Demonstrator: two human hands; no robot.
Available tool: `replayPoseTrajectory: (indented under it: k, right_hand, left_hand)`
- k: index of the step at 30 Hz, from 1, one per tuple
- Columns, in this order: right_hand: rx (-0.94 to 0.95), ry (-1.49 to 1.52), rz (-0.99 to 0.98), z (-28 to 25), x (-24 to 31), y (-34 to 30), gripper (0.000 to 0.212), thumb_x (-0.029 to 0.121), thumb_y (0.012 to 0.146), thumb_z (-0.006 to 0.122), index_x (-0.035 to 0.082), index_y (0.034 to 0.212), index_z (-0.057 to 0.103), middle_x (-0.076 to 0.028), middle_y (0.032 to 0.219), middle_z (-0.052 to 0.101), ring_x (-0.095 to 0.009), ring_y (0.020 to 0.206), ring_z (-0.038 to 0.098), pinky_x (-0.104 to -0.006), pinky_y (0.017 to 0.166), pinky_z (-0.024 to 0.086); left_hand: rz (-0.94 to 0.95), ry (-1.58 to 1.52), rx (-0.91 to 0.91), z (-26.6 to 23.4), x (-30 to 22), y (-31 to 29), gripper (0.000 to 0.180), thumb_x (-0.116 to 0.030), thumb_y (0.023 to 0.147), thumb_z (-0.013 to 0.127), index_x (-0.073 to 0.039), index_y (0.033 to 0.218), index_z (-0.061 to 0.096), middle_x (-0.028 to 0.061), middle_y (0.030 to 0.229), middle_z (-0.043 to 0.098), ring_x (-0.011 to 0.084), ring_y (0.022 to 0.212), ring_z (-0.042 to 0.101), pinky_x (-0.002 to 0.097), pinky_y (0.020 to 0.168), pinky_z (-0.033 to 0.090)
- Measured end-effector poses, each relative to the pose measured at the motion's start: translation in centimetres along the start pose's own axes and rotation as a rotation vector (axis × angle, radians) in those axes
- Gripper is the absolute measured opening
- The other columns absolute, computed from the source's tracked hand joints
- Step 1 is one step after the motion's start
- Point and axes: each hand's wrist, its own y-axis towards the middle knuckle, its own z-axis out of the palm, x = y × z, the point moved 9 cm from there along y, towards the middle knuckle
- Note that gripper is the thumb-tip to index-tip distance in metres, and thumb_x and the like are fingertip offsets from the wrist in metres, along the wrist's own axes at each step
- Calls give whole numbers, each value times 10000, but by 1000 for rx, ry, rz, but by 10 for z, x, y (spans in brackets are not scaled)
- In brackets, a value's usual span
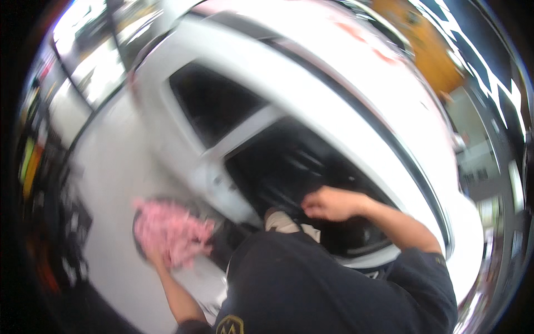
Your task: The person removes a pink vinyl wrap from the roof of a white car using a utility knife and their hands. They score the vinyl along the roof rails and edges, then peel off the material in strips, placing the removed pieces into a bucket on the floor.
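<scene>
Nearest you, low in the frame, your dark-sleeved torso fills the bottom centre. Your left hand [158,253] sits lower left, closed on one fluffy pink microfibre cloth [172,231], which bunches above and to the right of the fingers, just beside the white car door's [183,139] lower edge. Your right hand [331,203], centre right, is curled narrow over the dark sill of the open door gap [289,167]; whether it grips anything, you cannot tell through the blur. One cloth, two hands, one white car [356,72]; the left hand is nearer the cloth.
</scene>
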Motion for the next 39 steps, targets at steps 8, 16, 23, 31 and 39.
replayPoseTrajectory:
  k: [8,16,23,31,39]
  right_hand:
    - [-1545,406,152,-291,-146,-285,309,260,1031,578,11,881,683,-29,607,599,-108,518,577,-261,485,431]
    - [-1109,-747,1209,-363,-324,-386,314,63,919,525,42,1199,664,-196,1131,701,-394,1106,660,-498,970,519]
    - [-1112,-752,1157,-422,-399,-397,420,69,923,540,90,1334,623,-202,1247,672,-363,1205,633,-493,1017,526]
    - [-1430,-763,968,-427,-380,-438,251,163,955,563,36,1146,663,-220,1122,687,-426,1078,642,-493,949,498]
    - [-1179,503,-103,-269,-44,-110,210,187,1057,567,56,1221,571,-55,876,687,-83,628,572,-228,574,469]
  left_hand:
    - [-198,384,407,98,10,-117,466,-125,840,655,86,1253,603,276,1295,629,413,1229,579,458,1018,453]
    - [-76,188,355,144,-54,-90,341,-159,851,629,58,1114,627,137,964,653,265,880,614,400,803,507]
    - [169,191,203,134,-162,-106,323,-376,977,541,-71,1042,627,73,867,583,222,814,566,393,793,469]
    - [203,-31,496,199,-265,-144,382,-149,995,594,20,1338,602,186,1367,591,331,1221,585,393,1081,443]
    - [508,-739,913,164,-562,-234,557,-218,1065,533,10,1550,380,185,1539,489,264,1265,612,373,1019,485]
